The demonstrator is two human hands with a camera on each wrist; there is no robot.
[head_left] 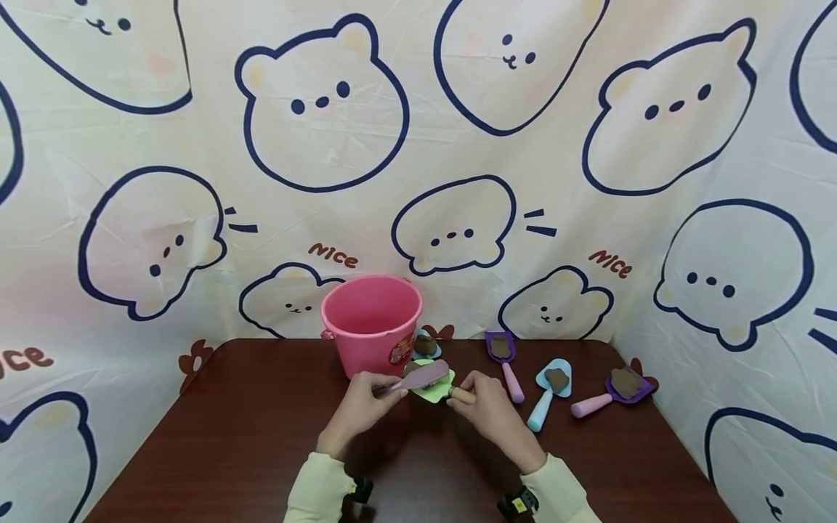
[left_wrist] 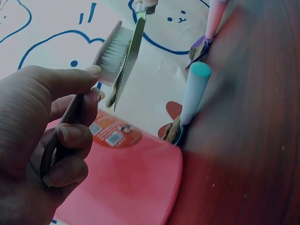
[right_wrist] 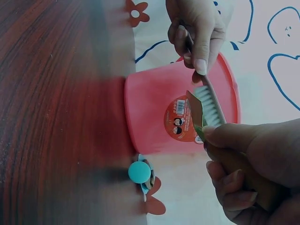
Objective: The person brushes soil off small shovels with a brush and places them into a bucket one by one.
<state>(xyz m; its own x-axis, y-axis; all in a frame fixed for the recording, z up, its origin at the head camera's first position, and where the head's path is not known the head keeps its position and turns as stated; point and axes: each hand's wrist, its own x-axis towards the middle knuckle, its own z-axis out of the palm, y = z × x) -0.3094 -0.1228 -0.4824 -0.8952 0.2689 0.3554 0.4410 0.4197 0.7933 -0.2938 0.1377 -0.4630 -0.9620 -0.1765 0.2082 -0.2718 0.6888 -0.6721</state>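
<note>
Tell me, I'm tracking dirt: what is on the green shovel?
On the green shovel, a brown clump shows near the tip. In the head view, the brush in the left hand covers much of it; what lies beneath the bristles cannot be seen.

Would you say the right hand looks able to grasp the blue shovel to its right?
Probably not: the right hand grips the green shovel, though the way to the blue shovel looks clear.

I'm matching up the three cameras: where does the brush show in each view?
Head: brush, below the picture's centre.
Left wrist: brush, in the upper left, bristles facing right.
Right wrist: brush, right of centre, bristles facing left.
Shared landmark: the pink bucket, visible in all three.
</note>
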